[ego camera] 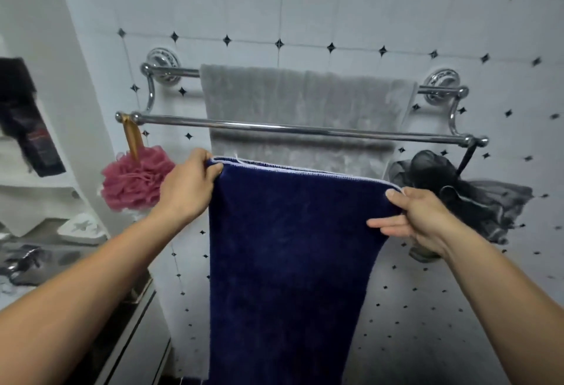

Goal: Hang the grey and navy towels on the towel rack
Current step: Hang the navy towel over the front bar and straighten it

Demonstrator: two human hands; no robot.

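A chrome double-bar towel rack (305,129) is fixed to the tiled wall. The grey towel (305,97) hangs over its rear upper bar and falls behind the bare front bar. I hold the navy towel (290,262) spread out just below and in front of the front bar, its length hanging down. My left hand (189,186) grips its top left corner. My right hand (418,216) pinches its top right corner.
A pink bath pouf (134,180) hangs from the rack's left end on a tan loop. A dark grey mesh pouf (457,198) hangs from the right end. White shelves (36,189) with a dark bottle (27,122) stand at the left.
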